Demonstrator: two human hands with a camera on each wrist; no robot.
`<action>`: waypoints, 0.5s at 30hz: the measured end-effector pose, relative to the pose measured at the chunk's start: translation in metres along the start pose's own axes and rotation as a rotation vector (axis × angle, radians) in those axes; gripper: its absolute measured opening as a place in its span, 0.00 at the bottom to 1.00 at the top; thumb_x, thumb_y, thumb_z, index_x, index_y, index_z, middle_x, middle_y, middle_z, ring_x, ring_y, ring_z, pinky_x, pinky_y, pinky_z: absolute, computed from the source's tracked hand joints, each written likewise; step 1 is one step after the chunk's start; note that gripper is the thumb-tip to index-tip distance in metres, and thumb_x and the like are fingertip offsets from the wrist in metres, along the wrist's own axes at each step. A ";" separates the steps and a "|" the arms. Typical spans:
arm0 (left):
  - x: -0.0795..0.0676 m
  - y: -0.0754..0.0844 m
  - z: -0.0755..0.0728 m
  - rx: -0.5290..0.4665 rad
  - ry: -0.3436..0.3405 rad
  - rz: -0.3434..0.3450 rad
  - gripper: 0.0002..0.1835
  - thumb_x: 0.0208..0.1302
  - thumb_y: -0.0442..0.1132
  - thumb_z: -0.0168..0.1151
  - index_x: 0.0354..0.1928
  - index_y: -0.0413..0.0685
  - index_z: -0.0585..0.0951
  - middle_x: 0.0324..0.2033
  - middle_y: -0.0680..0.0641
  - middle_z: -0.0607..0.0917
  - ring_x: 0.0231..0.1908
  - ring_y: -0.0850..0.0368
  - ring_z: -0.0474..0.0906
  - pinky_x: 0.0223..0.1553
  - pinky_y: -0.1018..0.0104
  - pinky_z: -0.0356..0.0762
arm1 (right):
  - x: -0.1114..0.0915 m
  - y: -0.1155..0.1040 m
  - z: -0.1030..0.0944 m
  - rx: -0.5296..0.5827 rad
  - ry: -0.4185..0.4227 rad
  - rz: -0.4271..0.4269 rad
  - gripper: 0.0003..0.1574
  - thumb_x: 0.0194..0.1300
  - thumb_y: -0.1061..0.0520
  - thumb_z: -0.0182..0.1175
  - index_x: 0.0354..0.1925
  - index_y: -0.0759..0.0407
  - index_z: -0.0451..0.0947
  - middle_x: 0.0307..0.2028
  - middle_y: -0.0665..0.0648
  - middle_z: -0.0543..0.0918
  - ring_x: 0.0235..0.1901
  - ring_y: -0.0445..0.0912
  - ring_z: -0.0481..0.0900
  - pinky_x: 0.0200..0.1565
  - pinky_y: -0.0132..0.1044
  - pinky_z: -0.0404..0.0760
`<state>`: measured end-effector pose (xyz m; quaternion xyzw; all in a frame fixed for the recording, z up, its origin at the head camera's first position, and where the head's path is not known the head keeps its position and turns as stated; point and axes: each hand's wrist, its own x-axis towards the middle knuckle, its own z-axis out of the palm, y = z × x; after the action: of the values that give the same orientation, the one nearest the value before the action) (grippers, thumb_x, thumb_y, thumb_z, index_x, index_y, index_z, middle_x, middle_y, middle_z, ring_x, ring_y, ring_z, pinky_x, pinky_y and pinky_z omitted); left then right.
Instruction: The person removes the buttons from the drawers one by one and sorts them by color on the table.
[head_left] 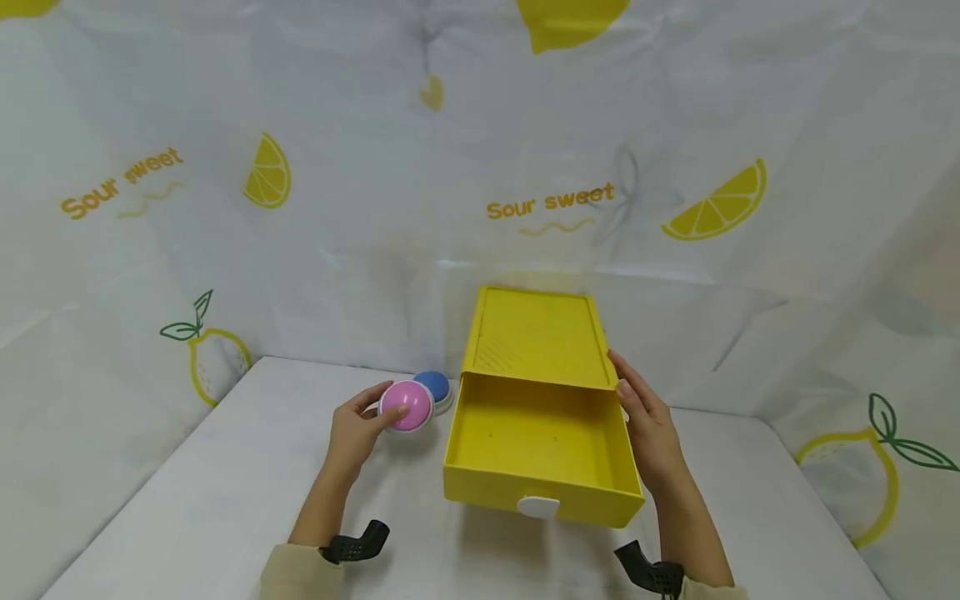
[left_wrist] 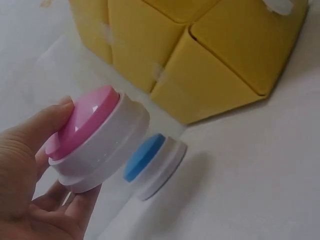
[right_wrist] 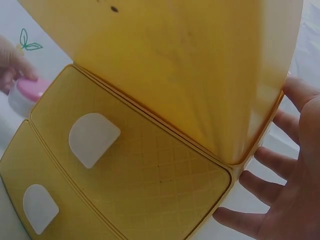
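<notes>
My left hand grips a round push button with a pink top and white base, thumb on the pink dome. In the left wrist view the pink button is held tilted, above and beside a second push button with a blue top on the white table. To the right stands a yellow drawer cabinet, its top drawer pulled out and nothing in it. My right hand rests spread fingers along the cabinet's right side, as the right wrist view shows.
Below the pulled-out drawer, two closed drawers with white handles face me. The white table backs onto a white cloth printed with lemons, close behind the cabinet.
</notes>
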<state>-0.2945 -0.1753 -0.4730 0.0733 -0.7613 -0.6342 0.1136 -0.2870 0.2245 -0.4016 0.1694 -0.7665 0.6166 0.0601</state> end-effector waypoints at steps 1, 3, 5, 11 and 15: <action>0.000 -0.004 0.002 0.012 -0.006 -0.008 0.34 0.57 0.50 0.76 0.65 0.51 0.78 0.65 0.43 0.79 0.55 0.52 0.80 0.49 0.74 0.79 | 0.000 0.000 0.000 0.001 0.000 0.002 0.32 0.83 0.42 0.37 0.80 0.38 0.52 0.80 0.55 0.54 0.58 0.28 0.76 0.47 0.30 0.86; 0.002 -0.012 0.006 0.033 -0.019 -0.024 0.34 0.57 0.51 0.76 0.66 0.51 0.78 0.65 0.42 0.79 0.55 0.49 0.79 0.50 0.71 0.79 | 0.000 0.000 -0.001 0.004 -0.001 0.001 0.32 0.83 0.41 0.37 0.80 0.37 0.52 0.80 0.55 0.55 0.57 0.29 0.77 0.47 0.30 0.86; 0.003 -0.019 0.009 0.047 -0.030 -0.039 0.35 0.56 0.52 0.76 0.65 0.50 0.79 0.64 0.41 0.80 0.55 0.47 0.78 0.51 0.67 0.80 | 0.000 0.000 0.000 0.019 -0.010 -0.005 0.32 0.83 0.42 0.37 0.80 0.38 0.52 0.80 0.56 0.54 0.57 0.30 0.78 0.47 0.31 0.87; 0.004 -0.035 0.013 0.125 -0.060 -0.085 0.37 0.56 0.55 0.76 0.65 0.48 0.79 0.66 0.39 0.78 0.65 0.41 0.73 0.66 0.47 0.75 | 0.000 0.001 0.000 0.040 -0.015 0.000 0.32 0.83 0.42 0.37 0.80 0.38 0.52 0.80 0.56 0.55 0.53 0.32 0.82 0.45 0.32 0.87; 0.004 -0.037 0.017 0.157 -0.063 -0.059 0.37 0.56 0.54 0.76 0.65 0.45 0.79 0.65 0.37 0.78 0.67 0.39 0.72 0.68 0.42 0.72 | 0.000 0.002 -0.002 0.029 -0.013 0.003 0.32 0.83 0.42 0.37 0.80 0.38 0.51 0.80 0.55 0.54 0.55 0.31 0.80 0.46 0.31 0.87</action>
<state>-0.3044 -0.1673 -0.5122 0.0842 -0.8094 -0.5777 0.0646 -0.2874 0.2269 -0.4029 0.1731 -0.7581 0.6265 0.0520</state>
